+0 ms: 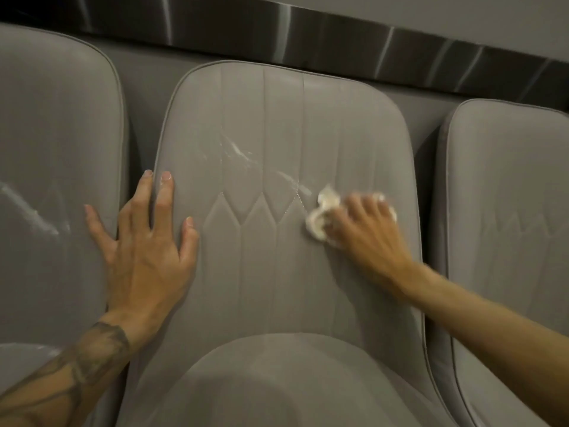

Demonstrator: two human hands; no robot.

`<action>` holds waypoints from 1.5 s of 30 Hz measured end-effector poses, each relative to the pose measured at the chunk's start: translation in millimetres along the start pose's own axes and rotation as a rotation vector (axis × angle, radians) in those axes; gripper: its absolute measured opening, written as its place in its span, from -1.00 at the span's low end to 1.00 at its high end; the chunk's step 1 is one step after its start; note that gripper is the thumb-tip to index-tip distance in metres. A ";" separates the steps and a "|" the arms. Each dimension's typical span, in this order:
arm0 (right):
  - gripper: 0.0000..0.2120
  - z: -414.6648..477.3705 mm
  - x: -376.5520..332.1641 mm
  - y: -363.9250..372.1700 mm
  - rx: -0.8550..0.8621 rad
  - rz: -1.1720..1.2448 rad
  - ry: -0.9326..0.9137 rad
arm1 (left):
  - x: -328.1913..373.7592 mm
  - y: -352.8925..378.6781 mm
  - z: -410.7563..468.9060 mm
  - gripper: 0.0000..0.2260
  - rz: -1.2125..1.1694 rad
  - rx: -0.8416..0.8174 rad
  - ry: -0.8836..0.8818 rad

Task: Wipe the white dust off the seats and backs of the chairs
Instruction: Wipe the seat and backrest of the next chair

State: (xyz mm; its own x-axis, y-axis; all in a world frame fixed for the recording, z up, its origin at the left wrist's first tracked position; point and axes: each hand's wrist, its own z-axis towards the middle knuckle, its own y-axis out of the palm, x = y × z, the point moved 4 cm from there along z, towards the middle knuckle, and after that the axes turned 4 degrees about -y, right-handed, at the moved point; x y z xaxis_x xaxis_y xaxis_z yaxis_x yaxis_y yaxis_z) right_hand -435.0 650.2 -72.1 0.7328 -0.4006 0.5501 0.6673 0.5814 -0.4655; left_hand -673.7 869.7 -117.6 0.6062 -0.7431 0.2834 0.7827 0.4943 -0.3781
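Note:
A grey padded chair back (277, 266) fills the middle of the view, with its seat (277, 383) below. White dust streaks (240, 151) mark the back above the stitched diamond pattern, and another streak (294, 184) lies just left of the cloth. My right hand (366, 229) presses a crumpled white cloth (320, 217) against the right side of the back, fingers curled over it; the hand is motion-blurred. My left hand (144, 241) rests flat with spread fingers on the left edge of the same back.
A second grey chair (49, 149) stands at the left with white dust smears (30, 211) on its back. A third grey chair (508, 211) stands at the right. A dark metallic strip (338, 44) runs along the wall behind them.

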 end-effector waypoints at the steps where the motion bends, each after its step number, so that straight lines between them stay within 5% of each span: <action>1: -0.77 24.8 15.6 -4.9 0.043 0.005 0.141 | -0.2 0.1 0.2 -0.38 0.001 0.000 -0.001; 4: -0.70 48.9 20.8 -5.8 0.123 0.031 0.386 | 1.6 -1.7 0.1 -0.38 -0.011 -0.004 -0.003; 10: -0.68 47.6 14.0 0.4 0.112 0.030 0.158 | 5.0 -6.4 -0.7 -0.39 -0.009 -0.024 -0.007; 16: -0.61 139.5 60.5 -12.1 0.307 0.088 0.556 | 4.7 -5.6 -0.7 -0.39 0.008 -0.012 -0.005; 22: -0.69 80.3 5.6 -0.3 0.207 0.085 0.158 | 2.4 -4.2 -0.6 -0.39 0.006 -0.016 0.002; 27: -0.59 155.1 57.9 -13.9 0.329 0.113 0.521 | 3.5 -4.3 -0.3 -0.39 0.001 -0.008 0.005; 29: -0.60 147.2 42.7 -9.2 0.344 0.147 0.530 | 4.1 -4.6 -1.4 -0.39 -0.001 0.001 -0.001; 36: -0.76 54.4 -36.0 9.2 0.167 0.122 -0.060 | 4.0 -5.1 -0.4 -0.39 -0.005 -0.015 -0.002; 41: -0.66 118.0 11.7 -1.7 0.302 0.062 0.416 | 3.9 -5.4 -0.5 -0.40 -0.003 -0.012 -0.001; 45: -0.72 58.6 -44.3 20.3 0.299 0.168 0.175 | 5.3 -7.1 -0.8 -0.40 -0.013 -0.019 0.000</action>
State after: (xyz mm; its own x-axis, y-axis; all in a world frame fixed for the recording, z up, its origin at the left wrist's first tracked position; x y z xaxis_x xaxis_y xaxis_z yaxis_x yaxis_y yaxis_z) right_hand -461.8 721.2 -65.3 0.8576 -0.3817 0.3447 0.4864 0.8198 -0.3023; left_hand -676.2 861.9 -114.1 0.5957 -0.7496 0.2885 0.7879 0.4758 -0.3909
